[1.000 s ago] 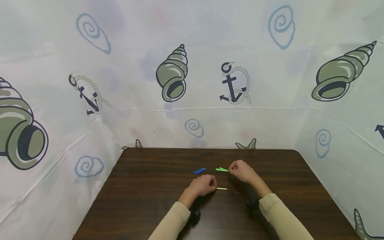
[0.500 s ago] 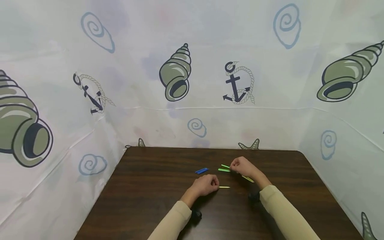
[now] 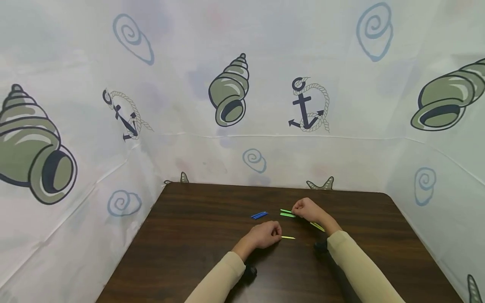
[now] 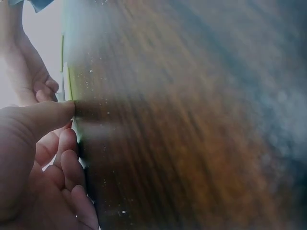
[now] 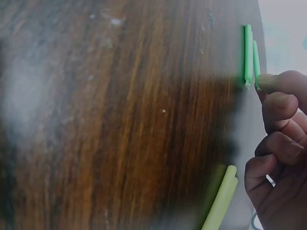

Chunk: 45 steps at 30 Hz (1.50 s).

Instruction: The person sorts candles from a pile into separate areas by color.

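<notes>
My left hand (image 3: 263, 235) pinches the left end of a short, thin yellow stick (image 3: 289, 237) at the middle of the table; in the left wrist view my thumb tip lies at the end of that yellow stick (image 4: 70, 85). Farther back, my right hand (image 3: 308, 210) holds the right end of a green stick (image 3: 286, 211) between thumb and finger. Other green sticks (image 3: 286, 215) lie just in front of it. The right wrist view shows the pinched green stick (image 5: 256, 62) beside another, with its near end at my fingertips.
Several blue sticks (image 3: 259, 215) lie bunched left of the green ones. A pair of yellow sticks (image 3: 317, 227) rests under my right wrist. The dark wooden table (image 3: 189, 235) is walled by a white cloth (image 3: 182, 160) printed with shells and anchors.
The pinched green stick has parted from the other green ones toward the back. Yellow sticks beneath the right wrist have come into sight. My left hand keeps its pinch; the view has swung slightly left.
</notes>
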{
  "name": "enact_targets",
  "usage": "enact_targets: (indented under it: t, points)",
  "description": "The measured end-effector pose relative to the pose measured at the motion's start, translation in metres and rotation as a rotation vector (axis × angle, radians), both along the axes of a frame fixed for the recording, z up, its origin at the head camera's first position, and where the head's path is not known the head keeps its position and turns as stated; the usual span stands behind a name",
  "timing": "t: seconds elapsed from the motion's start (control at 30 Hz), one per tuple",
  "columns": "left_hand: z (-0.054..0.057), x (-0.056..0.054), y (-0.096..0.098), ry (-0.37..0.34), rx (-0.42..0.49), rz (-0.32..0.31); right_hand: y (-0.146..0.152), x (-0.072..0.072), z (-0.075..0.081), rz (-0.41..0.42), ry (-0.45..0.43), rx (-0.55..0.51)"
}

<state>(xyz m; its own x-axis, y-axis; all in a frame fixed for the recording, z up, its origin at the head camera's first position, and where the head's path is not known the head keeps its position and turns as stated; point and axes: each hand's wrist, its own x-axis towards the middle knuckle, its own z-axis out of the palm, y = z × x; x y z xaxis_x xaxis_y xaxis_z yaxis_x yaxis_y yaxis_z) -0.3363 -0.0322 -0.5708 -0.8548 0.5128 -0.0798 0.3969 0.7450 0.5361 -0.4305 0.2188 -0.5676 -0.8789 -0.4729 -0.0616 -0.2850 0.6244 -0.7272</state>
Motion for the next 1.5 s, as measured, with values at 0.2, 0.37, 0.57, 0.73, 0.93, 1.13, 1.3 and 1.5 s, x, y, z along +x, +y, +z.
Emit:
enact_targets:
  t: [0.2, 0.37, 0.57, 0.73, 0.93, 1.13, 1.3, 1.5]
  points:
    - [0.001, 0.001, 0.006, 0.033, -0.041, 0.010, 0.007, 0.002, 0.000, -0.019, 0.003, -0.004]
    - [0.006, 0.000, 0.010, 0.023, -0.066, 0.022, 0.010, 0.002, 0.001, -0.025, -0.007, -0.020]
    - [0.004, 0.002, 0.010, 0.017, -0.072, 0.032, 0.008, 0.008, 0.006, -0.043, 0.036, -0.023]
    - [0.005, 0.001, 0.010, 0.014, -0.070, 0.036, 0.001, 0.020, 0.015, -0.056, 0.095, -0.035]
    - [-0.005, -0.006, 0.009, 0.011, -0.076, 0.043, -0.009, 0.037, 0.022, 0.029, 0.098, -0.028]
    - [-0.016, -0.009, 0.008, -0.001, -0.053, 0.034, -0.019, 0.060, 0.019, 0.110, 0.061, -0.015]
    - [-0.012, -0.006, 0.006, 0.013, -0.062, 0.029, -0.023, 0.075, 0.013, 0.151, 0.000, 0.000]
    - [-0.014, -0.007, 0.007, -0.007, -0.047, 0.034, -0.026, 0.082, 0.003, 0.127, -0.013, 0.045]
